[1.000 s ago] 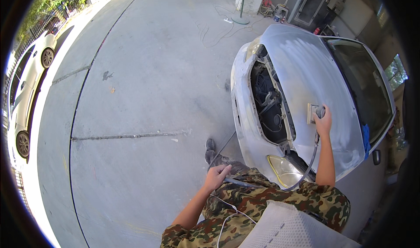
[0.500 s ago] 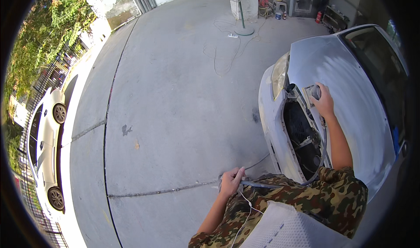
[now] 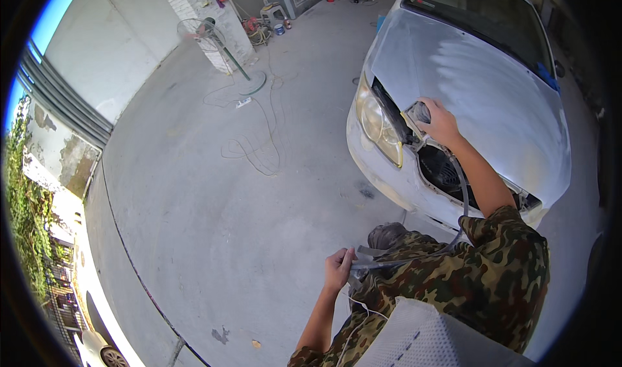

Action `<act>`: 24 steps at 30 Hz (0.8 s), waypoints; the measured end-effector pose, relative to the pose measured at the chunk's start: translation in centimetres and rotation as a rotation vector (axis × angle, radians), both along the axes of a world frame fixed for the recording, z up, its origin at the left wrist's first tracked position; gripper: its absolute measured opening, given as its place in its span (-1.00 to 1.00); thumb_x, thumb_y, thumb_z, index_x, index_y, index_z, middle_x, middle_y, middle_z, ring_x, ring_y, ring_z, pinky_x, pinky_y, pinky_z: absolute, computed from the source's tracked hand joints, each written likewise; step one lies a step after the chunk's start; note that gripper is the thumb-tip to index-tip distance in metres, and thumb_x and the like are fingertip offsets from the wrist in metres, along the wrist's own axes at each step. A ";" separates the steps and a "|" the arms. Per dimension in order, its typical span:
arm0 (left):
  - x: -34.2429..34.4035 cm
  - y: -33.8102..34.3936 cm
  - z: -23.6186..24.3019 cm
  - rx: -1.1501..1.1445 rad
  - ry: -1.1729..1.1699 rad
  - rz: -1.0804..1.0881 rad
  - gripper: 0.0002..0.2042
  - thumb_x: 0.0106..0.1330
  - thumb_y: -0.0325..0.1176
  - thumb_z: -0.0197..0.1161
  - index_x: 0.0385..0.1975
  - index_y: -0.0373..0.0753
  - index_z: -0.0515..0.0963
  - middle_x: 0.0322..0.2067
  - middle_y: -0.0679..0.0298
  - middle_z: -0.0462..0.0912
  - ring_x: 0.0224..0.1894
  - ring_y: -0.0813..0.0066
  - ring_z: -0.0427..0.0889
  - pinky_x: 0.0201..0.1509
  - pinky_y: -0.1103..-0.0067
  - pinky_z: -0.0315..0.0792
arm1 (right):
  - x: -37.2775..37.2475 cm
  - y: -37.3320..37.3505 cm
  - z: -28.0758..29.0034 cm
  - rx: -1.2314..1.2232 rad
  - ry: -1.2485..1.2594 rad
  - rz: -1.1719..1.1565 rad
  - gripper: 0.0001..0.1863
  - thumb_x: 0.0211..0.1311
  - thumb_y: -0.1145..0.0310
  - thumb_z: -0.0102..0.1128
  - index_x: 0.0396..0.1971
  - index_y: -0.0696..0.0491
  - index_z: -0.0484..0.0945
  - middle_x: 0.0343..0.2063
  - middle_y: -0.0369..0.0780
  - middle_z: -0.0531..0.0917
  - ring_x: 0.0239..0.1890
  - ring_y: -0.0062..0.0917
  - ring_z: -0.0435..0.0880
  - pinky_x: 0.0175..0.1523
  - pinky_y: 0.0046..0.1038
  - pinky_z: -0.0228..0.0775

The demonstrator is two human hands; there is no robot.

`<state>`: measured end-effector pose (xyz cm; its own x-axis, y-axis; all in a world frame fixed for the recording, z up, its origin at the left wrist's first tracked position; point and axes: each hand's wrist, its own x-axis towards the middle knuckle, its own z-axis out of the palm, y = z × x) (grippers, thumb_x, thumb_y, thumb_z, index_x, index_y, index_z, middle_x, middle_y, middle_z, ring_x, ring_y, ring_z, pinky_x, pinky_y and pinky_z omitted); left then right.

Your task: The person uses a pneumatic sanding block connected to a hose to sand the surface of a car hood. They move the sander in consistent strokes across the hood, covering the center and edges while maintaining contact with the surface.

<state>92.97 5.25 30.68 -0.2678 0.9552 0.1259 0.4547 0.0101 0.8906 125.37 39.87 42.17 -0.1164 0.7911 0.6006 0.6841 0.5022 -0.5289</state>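
Well, the sander (image 3: 420, 115) sits at the front edge of the car (image 3: 479, 69), just beside its headlight (image 3: 378, 122), with the right hand (image 3: 442, 119) wrapped over the rounded top, likely the best hold on a tool that looks hard and fairly weighty. In front of the car, the fingers of the left hand (image 3: 339, 268) curl round the bendy hose (image 3: 379, 264), which crosses the dark front opening (image 3: 435, 166) and could snag; well apart from the car stands a fan (image 3: 230, 57).

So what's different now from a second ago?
The right hand has moved the sander from mid-hood to the hood's front corner, beside the headlight. The view has turned too. The right hand still grips the sander; the left hand still holds the hose.
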 end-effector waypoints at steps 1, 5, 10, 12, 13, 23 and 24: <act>0.7 0.1 0.8 -0.028 0.004 -0.058 -0.57 0.56 -0.13 0.18 -0.48 -0.37 0.61 -0.62 0.29 0.55 -0.50 0.60 0.43 -0.37 0.54 0.38 | 2.9 -1.2 -0.1 -0.026 -0.004 -0.041 -0.31 0.08 0.21 0.43 0.27 -0.21 0.41 0.13 -0.17 0.53 0.02 -0.08 0.66 0.09 -0.13 0.54; 2.6 2.1 3.8 -0.052 0.080 -0.193 -0.57 0.57 -0.13 0.17 -0.47 -0.37 0.61 -0.62 0.26 0.57 -0.51 0.59 0.43 -0.38 0.52 0.38 | 9.3 -3.4 -1.0 -0.074 0.022 -0.214 -0.30 0.08 0.21 0.43 0.28 -0.20 0.40 0.12 -0.16 0.54 0.02 -0.08 0.67 0.06 -0.13 0.56; 0.8 6.0 9.4 -0.057 0.139 -0.297 -0.61 0.56 -0.16 0.19 -0.46 -0.36 0.62 -0.64 0.23 0.55 -0.54 0.59 0.43 -0.41 0.50 0.37 | 12.6 -4.8 1.1 -0.151 0.039 -0.463 -0.27 0.03 0.24 0.44 0.27 -0.20 0.39 0.10 -0.13 0.55 0.02 -0.07 0.68 0.05 -0.10 0.57; -3.8 8.8 14.6 0.029 0.127 -0.294 -0.60 0.56 -0.16 0.19 -0.46 -0.36 0.63 -0.66 0.27 0.51 -0.55 0.60 0.40 -0.43 0.52 0.34 | 9.7 -2.9 4.5 -0.161 0.064 -0.513 -0.29 0.04 0.23 0.44 0.25 -0.18 0.39 0.10 -0.11 0.55 0.01 -0.04 0.68 0.03 -0.07 0.57; -5.8 10.8 16.7 0.044 0.119 -0.280 -0.59 0.56 -0.16 0.19 -0.46 -0.36 0.64 -0.68 0.31 0.46 -0.56 0.61 0.37 -0.45 0.53 0.30 | 8.2 -1.2 5.5 -0.180 0.075 -0.540 -0.30 0.05 0.22 0.43 0.25 -0.17 0.39 0.10 -0.11 0.55 0.01 -0.03 0.68 0.02 -0.06 0.57; -14.8 28.0 24.0 -0.091 0.090 -0.318 -0.59 0.56 -0.15 0.20 -0.45 -0.38 0.63 -0.66 0.33 0.46 -0.52 0.64 0.37 -0.42 0.56 0.30 | 2.7 15.3 9.1 -0.433 -0.038 -0.672 -0.29 0.07 0.23 0.42 0.26 -0.13 0.34 0.07 -0.02 0.53 0.01 0.06 0.67 0.05 -0.01 0.56; -15.2 30.7 24.0 -0.067 0.076 -0.362 -0.60 0.55 -0.17 0.20 -0.45 -0.38 0.63 -0.66 0.33 0.46 -0.52 0.63 0.37 -0.41 0.56 0.31 | 1.8 17.0 9.1 -0.490 -0.031 -0.691 -0.29 0.07 0.24 0.42 0.25 -0.13 0.34 0.07 -0.01 0.52 0.01 0.06 0.67 0.05 -0.01 0.56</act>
